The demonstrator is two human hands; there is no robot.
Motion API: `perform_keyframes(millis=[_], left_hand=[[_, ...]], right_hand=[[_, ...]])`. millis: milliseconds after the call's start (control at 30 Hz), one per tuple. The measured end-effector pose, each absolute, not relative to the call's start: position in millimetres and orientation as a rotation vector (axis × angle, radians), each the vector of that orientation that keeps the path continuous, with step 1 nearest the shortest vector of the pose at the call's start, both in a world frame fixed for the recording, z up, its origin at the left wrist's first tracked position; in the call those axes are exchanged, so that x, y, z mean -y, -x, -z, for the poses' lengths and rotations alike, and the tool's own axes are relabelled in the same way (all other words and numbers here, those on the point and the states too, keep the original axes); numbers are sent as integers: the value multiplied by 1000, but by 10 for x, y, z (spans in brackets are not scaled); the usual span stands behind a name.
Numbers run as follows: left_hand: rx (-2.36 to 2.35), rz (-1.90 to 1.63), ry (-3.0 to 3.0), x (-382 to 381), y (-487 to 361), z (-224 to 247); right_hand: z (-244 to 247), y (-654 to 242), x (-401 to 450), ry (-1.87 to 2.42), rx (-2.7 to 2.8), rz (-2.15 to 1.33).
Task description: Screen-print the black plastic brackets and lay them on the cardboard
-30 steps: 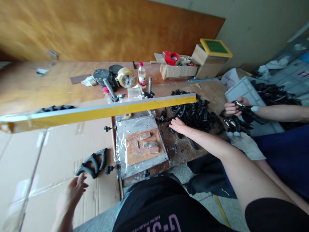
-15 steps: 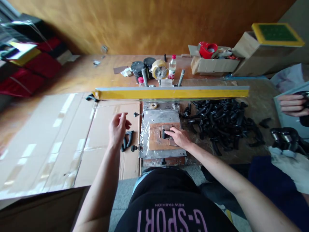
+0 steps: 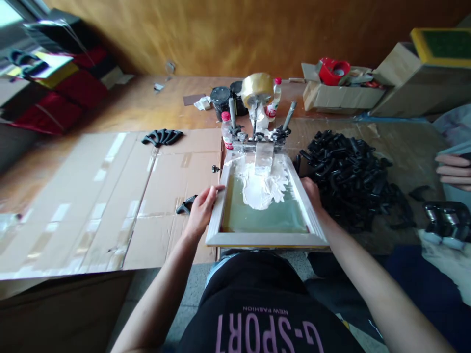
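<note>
A metal-edged screen frame (image 3: 267, 239) lies lowered over the work plate, with white paste (image 3: 259, 189) spread over the far half of its green mesh. My left hand (image 3: 202, 208) is closed on the frame's left edge, thumb and fingers at the rim. At the right edge is my right hand (image 3: 312, 195), its fingers mostly hidden behind the frame, so their grip does not show. A metal scraper (image 3: 264, 158) rests at the far end in the paste, below a clamp bar. Black curved parts (image 3: 186, 204) lie just left of my left hand.
A large heap of black parts (image 3: 344, 171) lies to the right. More black parts (image 3: 162, 137) stand in a row on the cardboard (image 3: 176, 171). Behind are bottles, dark tubs (image 3: 221, 98) and an open box (image 3: 342, 100). Another person's hand (image 3: 454, 169) is at far right.
The frame has swung down from its raised position and now covers the plate. My left hand has moved onto its left edge; my right hand has left the plate for the right edge.
</note>
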State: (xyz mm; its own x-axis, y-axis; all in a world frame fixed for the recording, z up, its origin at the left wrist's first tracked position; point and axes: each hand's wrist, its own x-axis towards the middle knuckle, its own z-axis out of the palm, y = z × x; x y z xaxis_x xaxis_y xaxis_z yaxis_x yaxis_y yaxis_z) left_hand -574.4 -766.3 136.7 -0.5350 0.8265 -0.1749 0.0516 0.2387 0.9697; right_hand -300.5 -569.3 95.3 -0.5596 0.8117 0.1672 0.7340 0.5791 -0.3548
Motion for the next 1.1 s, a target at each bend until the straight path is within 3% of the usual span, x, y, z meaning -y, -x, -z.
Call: perform_keyframes(millis=[133,233,367,600,767,900,1100], left_hand=[[-1788,-1221,-704,7742,5677,-809],[-1858,-1167,-695,7697,5680,-578],[-1904,-1148,-700,7684,5705,-518],[-1909,-1180,-594,7692,5677,-543],[-1900,-1192,-585,7686,5666,-600],[-1885,-1191,-605,7686,5669,-601],[-1858,-1171,-685,7720,5717,-807]], right_hand=[[-1165,3372,5487,1133,2367,-179],[-1252,3816,5548,1000,2577,-222],[-1209,3941,5824,956,2864,-334],[-1254,3470,6123,252,3125,-384],[-1161,3511,6139,418,2998,-246],[-1036,3443,6275,295,2996,-304],[-1365,3814,5871,733,2722,-404]])
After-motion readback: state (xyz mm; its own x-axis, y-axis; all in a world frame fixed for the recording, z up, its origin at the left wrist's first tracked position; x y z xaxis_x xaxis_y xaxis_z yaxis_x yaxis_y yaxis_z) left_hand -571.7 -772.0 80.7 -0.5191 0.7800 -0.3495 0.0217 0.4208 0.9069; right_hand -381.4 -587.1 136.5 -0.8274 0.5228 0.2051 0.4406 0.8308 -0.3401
